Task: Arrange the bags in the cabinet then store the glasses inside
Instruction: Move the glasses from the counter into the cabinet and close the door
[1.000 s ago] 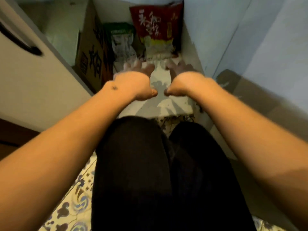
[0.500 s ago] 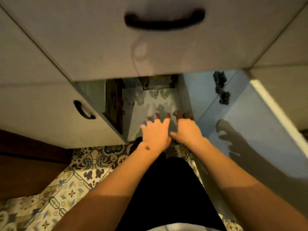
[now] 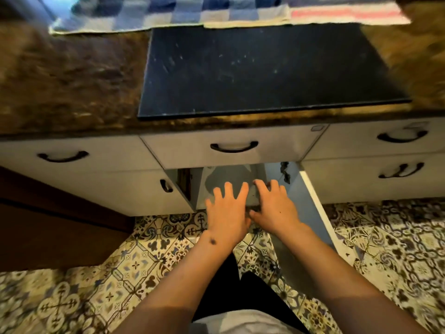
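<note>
I look down from above the counter at the open lower cabinet. Only the front strip of its pale shelf floor shows, with shadow on it. The bags and the glasses inside are hidden by the drawer front above. My left hand and my right hand are side by side at the cabinet's front edge, palms down, fingers spread, holding nothing. The open cabinet door stands to the right of my right hand.
A dark brown countertop carries a black cutting board and a blue checked cloth behind it. Grey drawers with black handles run below. A brown cardboard edge shows inside at left. Patterned tiles cover the floor.
The view has risen from inside the cabinet to above the counter. Both hands have drawn back from deep on the shelf to its front edge, and the bags and glasses have dropped out of sight.
</note>
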Demonstrator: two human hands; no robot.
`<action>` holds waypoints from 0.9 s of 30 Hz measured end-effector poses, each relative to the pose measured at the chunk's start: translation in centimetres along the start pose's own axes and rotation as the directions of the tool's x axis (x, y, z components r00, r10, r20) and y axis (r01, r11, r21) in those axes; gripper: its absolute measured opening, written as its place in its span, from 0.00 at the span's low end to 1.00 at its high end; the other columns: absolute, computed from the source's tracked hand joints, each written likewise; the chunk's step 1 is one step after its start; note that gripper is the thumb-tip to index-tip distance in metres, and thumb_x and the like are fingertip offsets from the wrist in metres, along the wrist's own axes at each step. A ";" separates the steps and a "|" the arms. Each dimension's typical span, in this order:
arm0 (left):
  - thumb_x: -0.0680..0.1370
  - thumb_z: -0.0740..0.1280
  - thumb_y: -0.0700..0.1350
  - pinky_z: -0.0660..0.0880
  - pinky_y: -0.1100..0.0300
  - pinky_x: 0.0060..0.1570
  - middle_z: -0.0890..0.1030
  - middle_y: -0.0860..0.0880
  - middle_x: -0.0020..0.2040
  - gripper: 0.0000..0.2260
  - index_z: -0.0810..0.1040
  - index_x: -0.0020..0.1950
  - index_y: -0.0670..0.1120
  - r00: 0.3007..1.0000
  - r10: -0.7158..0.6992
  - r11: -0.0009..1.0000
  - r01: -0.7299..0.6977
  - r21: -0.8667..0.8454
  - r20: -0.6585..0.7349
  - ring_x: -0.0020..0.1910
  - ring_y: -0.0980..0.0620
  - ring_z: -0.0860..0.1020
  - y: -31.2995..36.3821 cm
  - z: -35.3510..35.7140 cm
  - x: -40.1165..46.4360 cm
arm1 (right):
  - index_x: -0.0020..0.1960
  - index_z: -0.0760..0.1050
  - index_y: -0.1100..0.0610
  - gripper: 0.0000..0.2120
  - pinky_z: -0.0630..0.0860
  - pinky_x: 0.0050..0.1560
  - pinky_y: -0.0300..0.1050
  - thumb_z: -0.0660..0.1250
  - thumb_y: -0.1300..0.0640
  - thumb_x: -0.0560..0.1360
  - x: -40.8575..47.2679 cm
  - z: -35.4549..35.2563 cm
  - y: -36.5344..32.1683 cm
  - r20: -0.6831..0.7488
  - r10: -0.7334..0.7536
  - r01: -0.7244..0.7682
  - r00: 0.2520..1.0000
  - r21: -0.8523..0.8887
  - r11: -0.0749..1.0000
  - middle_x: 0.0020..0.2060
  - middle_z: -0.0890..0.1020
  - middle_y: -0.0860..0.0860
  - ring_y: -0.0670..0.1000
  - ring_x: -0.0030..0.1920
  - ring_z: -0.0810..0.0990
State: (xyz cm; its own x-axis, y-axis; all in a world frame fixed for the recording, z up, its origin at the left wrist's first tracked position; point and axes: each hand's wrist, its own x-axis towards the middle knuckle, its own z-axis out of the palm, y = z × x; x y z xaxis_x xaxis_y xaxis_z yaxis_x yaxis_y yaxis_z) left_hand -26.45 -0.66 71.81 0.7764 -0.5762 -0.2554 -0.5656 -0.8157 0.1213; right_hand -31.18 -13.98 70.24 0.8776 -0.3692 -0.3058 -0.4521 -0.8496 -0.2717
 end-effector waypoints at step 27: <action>0.80 0.58 0.66 0.49 0.28 0.74 0.38 0.44 0.84 0.40 0.34 0.81 0.60 0.965 0.017 1.000 -0.021 -0.013 -0.261 0.81 0.33 0.40 -2.2 -6.1 -2.4 | 0.80 0.41 0.42 0.44 0.58 0.76 0.61 0.65 0.36 0.75 -5.6 -4.1 2.9 -0.226 0.085 -0.057 0.970 0.127 0.990 0.81 0.43 0.51 0.58 0.80 0.45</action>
State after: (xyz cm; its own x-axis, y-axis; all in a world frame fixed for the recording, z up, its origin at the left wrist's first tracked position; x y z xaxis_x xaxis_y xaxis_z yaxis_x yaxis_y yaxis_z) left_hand -25.38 2.19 78.01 0.8124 -0.5830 0.0054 -0.5780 -0.8042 0.1389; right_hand -36.71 -15.89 74.86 0.8493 -0.5155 -0.1139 -0.5180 -0.7723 -0.3676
